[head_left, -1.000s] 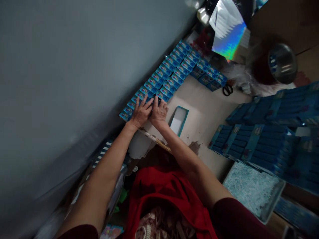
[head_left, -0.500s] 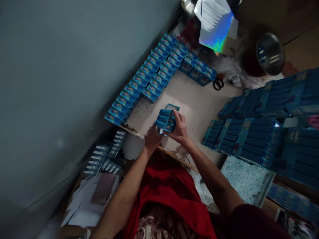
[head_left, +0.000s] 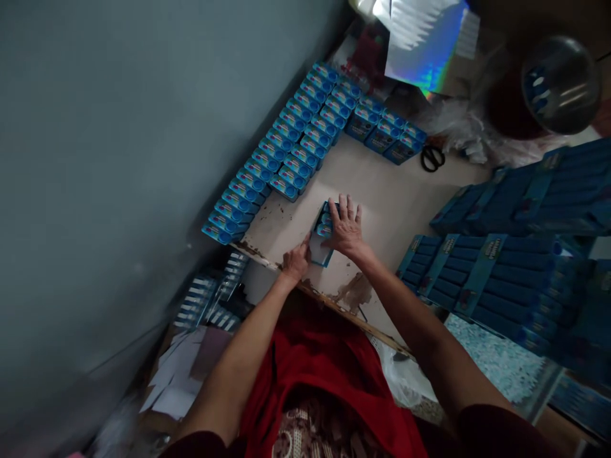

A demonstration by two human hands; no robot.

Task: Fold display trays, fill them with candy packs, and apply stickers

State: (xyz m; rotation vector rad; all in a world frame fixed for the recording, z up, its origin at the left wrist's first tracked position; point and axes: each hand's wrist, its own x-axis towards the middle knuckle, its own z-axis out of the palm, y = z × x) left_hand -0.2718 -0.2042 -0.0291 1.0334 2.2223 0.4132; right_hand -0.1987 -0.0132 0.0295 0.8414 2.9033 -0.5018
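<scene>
Fingers spread, our right hand (head_left: 345, 228) covers blue boxes (head_left: 323, 229) in a tray (head_left: 321, 250) near the worktop's (head_left: 382, 178) front edge; our left hand (head_left: 296, 261), forefinger extended, grip unclear, should brace it.

Wall (head_left: 119, 159): grey, along my left.
Scissors (head_left: 432, 159): one pair, black handles, lying at the far end of my desk (head_left: 382, 184).
Bowl (head_left: 575, 98): shiny metal; bluish shapes within, contents or reflections, I cannot tell.
Sheet (head_left: 420, 44): silvery, rainbow sheen.
Plastic (head_left: 453, 127): clear, crumpled, near the scissors.
Papers (head_left: 176, 381): white, loose, low on my left.
Tray (head_left: 548, 389): pale blue-green bits (head_left: 491, 353) inside, on my right.
</scene>
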